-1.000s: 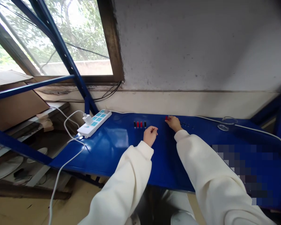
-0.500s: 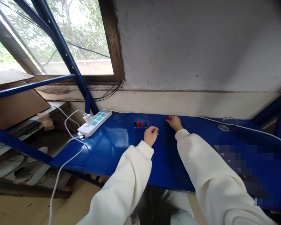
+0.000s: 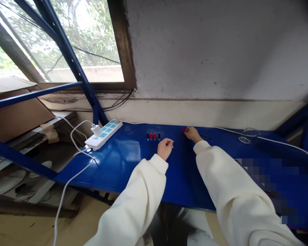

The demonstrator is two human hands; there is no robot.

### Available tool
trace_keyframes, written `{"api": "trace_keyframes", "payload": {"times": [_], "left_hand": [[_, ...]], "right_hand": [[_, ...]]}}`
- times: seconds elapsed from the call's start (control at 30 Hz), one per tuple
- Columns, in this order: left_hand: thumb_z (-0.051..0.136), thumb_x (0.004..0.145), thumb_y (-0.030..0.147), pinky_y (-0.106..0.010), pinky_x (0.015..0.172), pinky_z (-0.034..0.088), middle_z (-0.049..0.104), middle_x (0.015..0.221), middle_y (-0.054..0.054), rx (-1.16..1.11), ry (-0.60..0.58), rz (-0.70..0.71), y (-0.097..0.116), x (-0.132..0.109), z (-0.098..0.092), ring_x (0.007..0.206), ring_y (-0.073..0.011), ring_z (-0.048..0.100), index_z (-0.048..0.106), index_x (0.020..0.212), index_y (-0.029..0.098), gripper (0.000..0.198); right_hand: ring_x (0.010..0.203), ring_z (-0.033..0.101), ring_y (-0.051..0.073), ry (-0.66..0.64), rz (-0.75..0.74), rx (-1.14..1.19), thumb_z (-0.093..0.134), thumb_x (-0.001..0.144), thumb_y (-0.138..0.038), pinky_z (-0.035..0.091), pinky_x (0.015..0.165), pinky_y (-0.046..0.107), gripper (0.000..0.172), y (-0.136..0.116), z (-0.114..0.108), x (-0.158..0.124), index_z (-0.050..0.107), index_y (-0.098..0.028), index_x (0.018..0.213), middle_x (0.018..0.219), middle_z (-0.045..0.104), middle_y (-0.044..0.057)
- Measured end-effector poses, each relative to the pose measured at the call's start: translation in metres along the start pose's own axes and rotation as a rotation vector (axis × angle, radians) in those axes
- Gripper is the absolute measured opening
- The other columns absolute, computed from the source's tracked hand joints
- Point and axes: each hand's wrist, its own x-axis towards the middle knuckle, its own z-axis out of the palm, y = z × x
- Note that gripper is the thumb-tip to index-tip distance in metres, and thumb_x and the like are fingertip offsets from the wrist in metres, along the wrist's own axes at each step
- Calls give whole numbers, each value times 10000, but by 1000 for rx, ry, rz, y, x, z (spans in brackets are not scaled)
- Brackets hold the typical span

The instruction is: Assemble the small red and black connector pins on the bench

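Note:
Over the middle of the blue table, my left hand is closed with its fingers curled; a small dark spot shows between them, too small to name. My right hand rests near the back edge, fingertips drawn together; what they pinch, if anything, is hidden. Just left of those fingertips is a small red cylinder, with a narrow gap between. Two black cylinders and two red cylinders stand in a row left of my left hand. Several small dark pieces lie beside my right wrist, partly hidden.
A white power strip with a plugged-in white adapter sits at the table's left end, its cable hanging over the edge. A clear round roll lies at the back right. Blue frame posts flank the table.
My right hand has shifted slightly right, away from the red cylinder its fingers were touching. The red cylinder now shows more fully. My left hand has stayed in place.

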Motion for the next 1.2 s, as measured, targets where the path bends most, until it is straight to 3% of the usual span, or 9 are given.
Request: {"api": "trace_keyframes", "payload": {"times": [0.57,0.67,0.8,0.97,1.2], "left_hand": [[440,764,181,-230,600,394,584,633,-4,327,26,177,-5,-5,1,582,-125,524,608,809,200,175],[442,774,181,-245,624,402,601,678,-26,428,46,162,-3,-6,-2,642,-155,557,597,908,206,207],[447,787,214,-263,651,412,613,745,-60,532,136,117,0,-3,-9,700,-191,582,479,1187,208,401],[466,781,237,-264,682,417,609,795,-75,574,212,51,1,2,-20,718,-195,593,293,1343,223,588],[427,810,265,-287,710,425,623,829,-86,673,202,22,-2,8,-24,750,-209,608,227,1368,261,593]], "right_hand": [[838,612,185,21,29,30,594,662,-122,452,721,252,152,0,5,4,647,-144,803,848,662,85],[828,614,193,13,35,23,613,654,-142,452,705,250,125,-1,2,2,644,-137,774,819,661,89],[825,617,195,16,55,22,626,658,-173,449,692,241,180,-2,-4,-5,637,-119,829,824,659,105],[841,610,204,47,96,84,598,695,-199,441,702,251,261,-10,-18,-32,607,-87,930,865,652,134],[780,601,157,219,-104,355,492,762,-287,438,693,233,186,-42,-30,-100,594,-160,851,827,651,68]]}}
